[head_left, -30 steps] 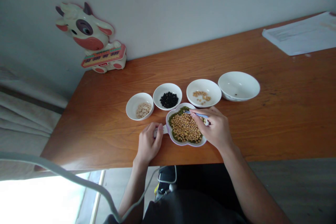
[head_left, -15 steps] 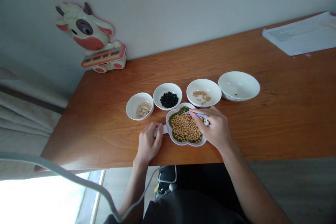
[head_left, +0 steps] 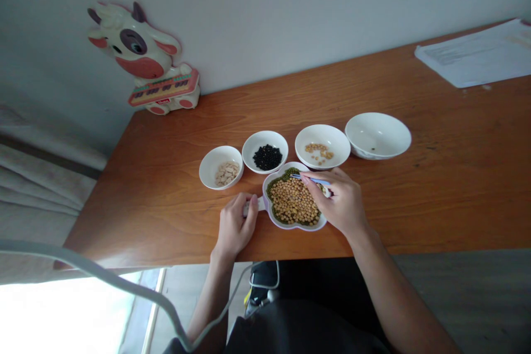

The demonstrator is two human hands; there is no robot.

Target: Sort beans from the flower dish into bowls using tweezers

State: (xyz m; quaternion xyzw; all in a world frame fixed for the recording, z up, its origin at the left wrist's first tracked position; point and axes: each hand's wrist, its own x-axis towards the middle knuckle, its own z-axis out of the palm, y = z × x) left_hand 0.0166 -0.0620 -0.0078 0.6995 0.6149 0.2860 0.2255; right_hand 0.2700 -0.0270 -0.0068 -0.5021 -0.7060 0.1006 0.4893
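Note:
My left hand [head_left: 235, 223] is closed round the short white handle of a scalloped dish [head_left: 275, 220] near the table's front edge. Tan soybeans [head_left: 292, 199] lie in the dish over small green beans [head_left: 290, 173]. My right hand [head_left: 341, 199] pinches a pair of blue tweezers [head_left: 317, 180], whose tips reach down to the beans near the dish's far side. Whether the tips hold a bean is too small to tell. My right fingers cover part of the dish's right side.
Behind the dish stand white bowls: one with pale flat seeds [head_left: 226, 173], one with black beans [head_left: 267, 157], one with a few soybeans [head_left: 319, 150], and a larger bowl [head_left: 377, 135] holding a tiny dark speck. A cow toy [head_left: 145, 66] and papers [head_left: 477, 52] lie farther back. A cable [head_left: 124, 285] crosses lower left.

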